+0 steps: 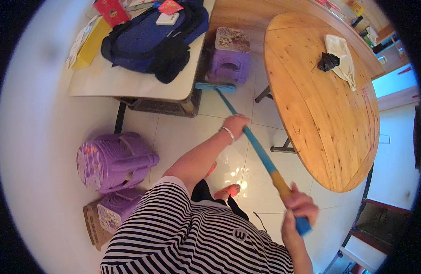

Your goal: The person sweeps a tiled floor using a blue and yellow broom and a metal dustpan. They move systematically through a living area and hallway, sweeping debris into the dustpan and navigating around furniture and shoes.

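A blue floor-cleaning tool, a mop or broom, slants across the view with a yellow-brown section on its long handle. Wearing a silver bangle, my left hand grips the handle about midway. My right hand is closed round its upper end and looks slightly blurred. The wide light-blue head is down by the floor, between the corner of a pale table and a purple plastic stool with a patterned seat. Whether its underside carries bristles or a pad cannot be made out.
An oval wooden table stands at right, bearing a white bag and a black plastic bundle. The pale table holds a dark blue backpack. Stacked purple stools and flattened cardboard are at left.
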Action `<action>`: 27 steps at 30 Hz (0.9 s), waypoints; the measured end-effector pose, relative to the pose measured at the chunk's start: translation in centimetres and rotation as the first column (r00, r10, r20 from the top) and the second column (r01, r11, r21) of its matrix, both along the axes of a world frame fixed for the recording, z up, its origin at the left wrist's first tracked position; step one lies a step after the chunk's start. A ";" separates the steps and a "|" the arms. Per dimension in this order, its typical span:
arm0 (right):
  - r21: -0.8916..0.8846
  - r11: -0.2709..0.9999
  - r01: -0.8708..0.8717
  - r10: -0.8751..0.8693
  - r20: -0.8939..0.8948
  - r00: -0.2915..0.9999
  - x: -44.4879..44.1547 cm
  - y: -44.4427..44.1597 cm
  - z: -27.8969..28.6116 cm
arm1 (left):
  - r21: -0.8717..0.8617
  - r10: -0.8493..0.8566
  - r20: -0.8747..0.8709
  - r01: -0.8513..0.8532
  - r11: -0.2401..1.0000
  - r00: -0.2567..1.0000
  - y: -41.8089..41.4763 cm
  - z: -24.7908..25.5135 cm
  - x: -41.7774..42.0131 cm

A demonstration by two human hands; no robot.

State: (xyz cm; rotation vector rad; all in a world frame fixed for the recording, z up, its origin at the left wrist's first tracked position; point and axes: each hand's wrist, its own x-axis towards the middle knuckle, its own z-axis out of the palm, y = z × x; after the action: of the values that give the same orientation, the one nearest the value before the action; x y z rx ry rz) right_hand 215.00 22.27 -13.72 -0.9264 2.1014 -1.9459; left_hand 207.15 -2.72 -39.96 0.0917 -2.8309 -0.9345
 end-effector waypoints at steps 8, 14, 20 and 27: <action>-0.171 0.969 -0.180 0.184 0.010 0.983 -1.3 -1.8 1.6 | 0.167 -0.033 -0.111 0.051 0.985 0.993 0.4 -1.1 3.1; -0.022 0.976 -0.218 0.216 -0.067 0.974 0.5 -2.5 8.8 | 0.242 -0.368 -0.104 0.382 0.892 0.924 8.5 1.1 4.4; 0.035 0.999 0.008 -0.007 -0.039 0.999 2.4 -0.8 8.4 | 0.159 -0.269 -0.128 0.288 0.944 0.954 7.6 4.2 1.8; 0.060 0.983 0.173 -0.171 -0.035 0.985 -0.1 -0.9 -1.3 | 0.109 -0.174 0.004 0.172 0.979 0.985 5.6 0.8 -1.7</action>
State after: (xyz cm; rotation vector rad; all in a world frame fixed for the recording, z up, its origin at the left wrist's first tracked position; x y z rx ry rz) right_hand 214.86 21.40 -15.06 -0.7899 2.3161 -1.9412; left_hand 205.48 2.88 -39.15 -0.1387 -2.8346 -1.1274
